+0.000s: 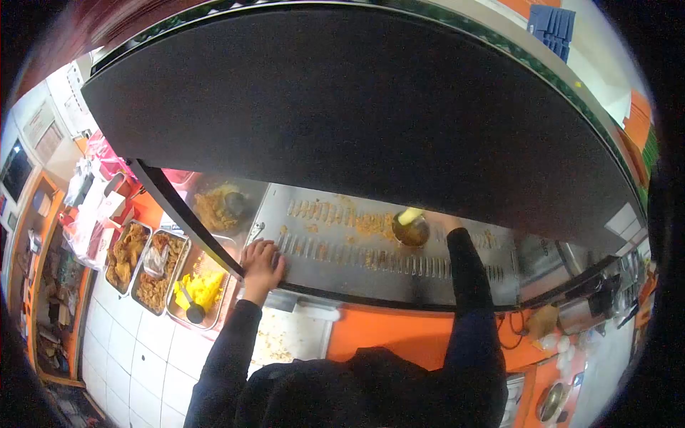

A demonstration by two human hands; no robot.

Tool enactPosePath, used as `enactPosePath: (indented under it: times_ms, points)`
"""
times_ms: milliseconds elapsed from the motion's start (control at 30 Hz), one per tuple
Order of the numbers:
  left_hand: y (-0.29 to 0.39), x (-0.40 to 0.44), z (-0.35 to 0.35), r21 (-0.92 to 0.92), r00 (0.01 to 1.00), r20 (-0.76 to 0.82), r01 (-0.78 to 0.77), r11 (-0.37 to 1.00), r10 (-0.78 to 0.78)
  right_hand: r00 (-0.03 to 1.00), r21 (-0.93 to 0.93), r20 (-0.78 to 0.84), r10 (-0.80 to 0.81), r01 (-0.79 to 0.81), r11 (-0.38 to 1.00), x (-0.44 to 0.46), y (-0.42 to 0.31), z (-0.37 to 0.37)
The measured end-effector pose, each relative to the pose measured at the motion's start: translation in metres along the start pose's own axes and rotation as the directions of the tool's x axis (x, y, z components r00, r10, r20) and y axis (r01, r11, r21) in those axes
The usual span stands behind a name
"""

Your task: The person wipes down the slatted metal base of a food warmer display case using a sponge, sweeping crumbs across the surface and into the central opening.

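Observation:
My left hand [261, 267] lies on the front corner of a metal display case, beside its black frame post, its fingers slightly apart and nothing in them. My right arm reaches under the large black panel [357, 107]. Only a small part of my right hand [452, 223] shows; its fingers are hidden. Just left of it, a round bowl [412, 234] with a pale yellow thing [409, 215] in it stands on the slotted metal tray [328, 253]. Brown crumbs are scattered over the tray.
Trays of fried food [127, 258] and a tray of yellow food with a black-handled scoop [200, 289] stand at the left. More fried food [216, 210] lies behind the post. An orange counter [385, 335] runs along the front. A pan [553, 401] sits at lower right.

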State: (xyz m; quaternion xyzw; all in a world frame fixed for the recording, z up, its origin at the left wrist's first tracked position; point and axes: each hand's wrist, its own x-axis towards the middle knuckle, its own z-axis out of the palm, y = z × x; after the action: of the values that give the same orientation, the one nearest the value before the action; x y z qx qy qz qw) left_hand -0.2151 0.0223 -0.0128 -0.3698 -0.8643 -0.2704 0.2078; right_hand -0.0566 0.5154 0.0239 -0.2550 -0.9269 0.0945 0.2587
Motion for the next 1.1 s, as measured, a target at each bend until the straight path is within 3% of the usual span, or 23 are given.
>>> enactPosePath:
  times_ms: [133, 233, 333, 400, 467, 567, 600, 667, 733, 800, 833, 867, 900, 933, 1033, 1067, 1100]
  points:
    - [0.003, 0.001, -0.001, -0.015, 1.000, 0.004, 0.004, 1.000, -0.004, 0.977, -0.033, -0.179, -0.114, 0.110, 0.993, 0.011, -0.019, 0.015]
    - [0.001, 0.001, -0.001, -0.007, 1.000, -0.006, -0.007, 1.000, 0.007, 0.947, -0.101, -0.208, -0.243, 0.227, 0.969, 0.019, -0.036, 0.074]
    - [0.003, 0.001, -0.002, -0.022, 1.000, -0.007, 0.002, 1.000, -0.002, 0.954, -0.038, -0.073, -0.290, 0.288, 0.957, 0.020, -0.036, 0.128]
    - [0.004, 0.000, -0.003, 0.006, 1.000, -0.025, -0.007, 1.000, 0.007, 0.942, 0.155, 0.103, -0.320, 0.302, 0.940, 0.022, -0.019, 0.141]
    - [0.004, 0.001, -0.001, 0.014, 0.999, -0.034, -0.009, 1.000, 0.009, 0.879, 0.276, 0.282, -0.385, 0.310, 0.910, 0.016, -0.044, 0.078]
    - [0.003, 0.000, -0.002, 0.004, 1.000, -0.027, 0.005, 1.000, -0.005, 0.784, 0.220, 0.524, -0.334, 0.254, 0.942, 0.017, -0.044, 0.034]
    - [0.004, 0.001, -0.002, 0.001, 1.000, -0.026, 0.011, 1.000, -0.011, 0.840, 0.184, 0.456, -0.294, 0.234, 0.955, 0.018, -0.027, 0.044]
    - [0.004, 0.000, -0.002, -0.007, 0.999, -0.029, 0.013, 1.000, -0.014, 0.920, 0.312, 0.373, -0.120, -0.002, 0.950, 0.009, -0.057, 0.013]
    - [0.002, -0.001, 0.000, -0.012, 0.999, -0.041, 0.003, 1.000, -0.003, 0.952, 0.377, 0.295, -0.084, -0.035, 0.926, -0.005, -0.098, -0.018]
    - [0.004, 0.001, -0.002, -0.014, 0.999, -0.046, -0.001, 1.000, 0.001, 0.956, 0.360, 0.213, -0.201, 0.115, 0.926, -0.032, -0.129, -0.032]
    - [0.004, 0.001, -0.002, -0.015, 0.999, -0.046, -0.004, 1.000, 0.003, 0.889, 0.286, 0.379, -0.256, 0.151, 0.946, -0.052, -0.136, -0.035]
    - [0.004, 0.001, -0.002, -0.021, 0.999, -0.051, -0.006, 1.000, 0.005, 0.738, 0.447, 0.484, -0.471, 0.254, 0.858, -0.068, -0.133, -0.033]
    - [0.004, 0.002, -0.002, -0.027, 0.998, -0.055, -0.009, 1.000, 0.007, 0.622, 0.352, 0.617, -0.482, 0.330, 0.876, -0.087, -0.133, -0.032]
    - [0.004, 0.002, -0.002, -0.033, 0.998, -0.059, -0.012, 0.999, 0.010, 0.422, 0.350, 0.785, -0.455, 0.305, 0.886, -0.090, -0.130, -0.030]
    - [0.003, 0.002, -0.002, -0.035, 0.997, -0.075, -0.027, 0.999, 0.024, 0.617, 0.309, 0.734, -0.284, 0.069, 0.949, -0.098, -0.081, -0.012]
    - [0.004, 0.003, -0.002, -0.031, 0.997, -0.071, -0.030, 0.999, 0.027, 0.735, 0.279, 0.638, -0.230, 0.058, 0.959, -0.092, -0.060, -0.006]
    - [0.004, 0.004, -0.003, -0.030, 0.997, -0.065, -0.033, 0.999, 0.031, 0.775, 0.346, 0.615, -0.145, -0.100, 0.933, -0.079, -0.057, -0.014]
